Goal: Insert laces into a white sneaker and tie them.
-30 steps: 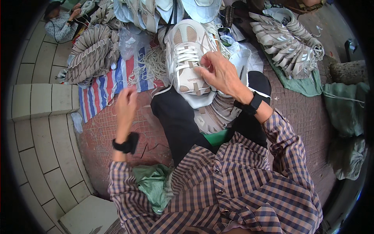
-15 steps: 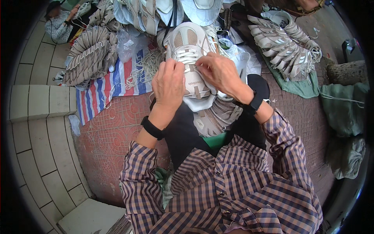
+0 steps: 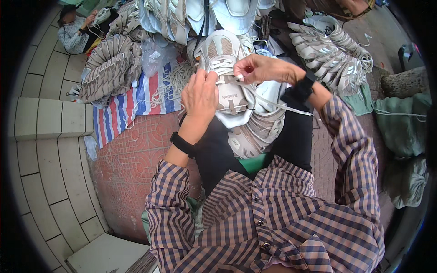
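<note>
A beige and white sneaker upper (image 3: 229, 96) lies over my knees with its mesh toe pointing away from me. White lacing (image 3: 222, 63) crosses its middle in several rows. My left hand (image 3: 199, 94) is closed at the left eyelet edge, fingers curled over the upper; its fingertips are partly hidden. At the right eyelets, my right hand (image 3: 261, 72) pinches a flat white shoelace (image 3: 282, 107), whose loose end trails right across my dark trouser leg. Below the upper, more stacked uppers (image 3: 246, 139) sit between my legs.
Bundled sneaker uppers (image 3: 109, 68) stand at left by a striped sheet (image 3: 120, 113) with loose laces (image 3: 177, 79). Another bundle (image 3: 332, 54) lies on green cloth at right. More uppers (image 3: 182, 18) are stacked ahead. Another person (image 3: 75, 32) sits far left. Green sacks (image 3: 403, 127) stand right.
My right hand has turned and lifted slightly up and to the right, drawing out a length of shoelace. The left hand stays at the upper's left edge, with only a slight shift.
</note>
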A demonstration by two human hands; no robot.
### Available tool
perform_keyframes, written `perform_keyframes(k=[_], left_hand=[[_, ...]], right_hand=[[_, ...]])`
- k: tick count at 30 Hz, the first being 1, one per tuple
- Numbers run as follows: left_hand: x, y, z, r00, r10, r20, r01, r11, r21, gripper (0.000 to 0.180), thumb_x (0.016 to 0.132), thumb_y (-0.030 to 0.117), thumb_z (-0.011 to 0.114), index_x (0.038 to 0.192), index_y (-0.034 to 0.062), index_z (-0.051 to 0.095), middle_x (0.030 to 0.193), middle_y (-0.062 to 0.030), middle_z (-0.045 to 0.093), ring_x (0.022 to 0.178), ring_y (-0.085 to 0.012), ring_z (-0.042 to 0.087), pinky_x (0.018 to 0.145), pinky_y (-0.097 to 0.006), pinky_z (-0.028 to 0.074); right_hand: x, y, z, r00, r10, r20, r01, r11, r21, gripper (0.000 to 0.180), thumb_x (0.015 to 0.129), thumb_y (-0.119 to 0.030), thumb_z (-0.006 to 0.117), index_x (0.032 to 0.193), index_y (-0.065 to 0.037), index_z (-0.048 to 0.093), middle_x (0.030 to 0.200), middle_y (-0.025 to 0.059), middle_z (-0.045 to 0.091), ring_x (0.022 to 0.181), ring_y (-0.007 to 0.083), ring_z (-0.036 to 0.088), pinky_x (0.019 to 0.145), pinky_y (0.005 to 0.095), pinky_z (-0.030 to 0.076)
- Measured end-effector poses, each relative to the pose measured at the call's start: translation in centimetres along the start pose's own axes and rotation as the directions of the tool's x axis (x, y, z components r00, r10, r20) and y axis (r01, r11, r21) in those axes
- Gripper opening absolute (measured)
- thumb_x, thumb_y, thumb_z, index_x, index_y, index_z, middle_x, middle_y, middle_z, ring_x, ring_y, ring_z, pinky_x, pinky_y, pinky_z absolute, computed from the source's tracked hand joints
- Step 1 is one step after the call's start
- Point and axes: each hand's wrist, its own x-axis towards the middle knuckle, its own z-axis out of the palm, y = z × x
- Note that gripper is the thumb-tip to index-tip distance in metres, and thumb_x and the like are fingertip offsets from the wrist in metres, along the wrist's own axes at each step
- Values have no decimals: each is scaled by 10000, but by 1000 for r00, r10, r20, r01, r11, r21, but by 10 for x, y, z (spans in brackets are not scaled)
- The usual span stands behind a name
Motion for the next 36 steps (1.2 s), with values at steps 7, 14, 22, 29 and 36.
perform_keyframes(k=[7,14,22,29,36], left_hand=[[4,-13,3,998,-32,-55,18,971,-239,67,736,101,573,772,48,554,703,-67,535,680,-222,542,586,-337,415],[6,-19,-13,891,-372,260,452,778,-437,156,780,149,484,786,2,537,656,-176,568,628,-328,560,592,-394,422],[-5,-11,-21,955,-248,164,286,916,-283,151,815,134,453,810,4,529,650,-162,576,566,-307,555,565,-381,424],[-36,-43,-51,597,-238,766,776,-70,-627,192,850,174,479,754,18,539,492,65,337,413,-32,281,404,-210,206],[-49,-67,-38,698,-418,581,711,494,-500,234,870,186,441,771,26,579,534,16,459,481,-105,429,456,-233,320]], right_hand=[[1,-3,18,929,-106,-355,138,988,66,59,788,-80,577,825,-42,602,754,-16,586,722,56,527,670,214,421],[6,6,25,895,-317,-315,179,900,-398,173,792,-69,589,956,-40,540,707,-12,501,675,75,483,607,253,424],[4,6,39,743,-630,-226,56,396,-917,85,769,-59,551,849,-38,532,832,103,536,750,310,539,643,386,425],[31,21,56,724,-449,-524,-69,709,-702,231,839,-221,518,768,-10,578,735,141,530,713,253,541,641,339,437],[5,26,67,662,-402,-633,-57,815,-577,214,798,-235,580,811,-31,515,713,106,520,650,232,534,585,339,425]])
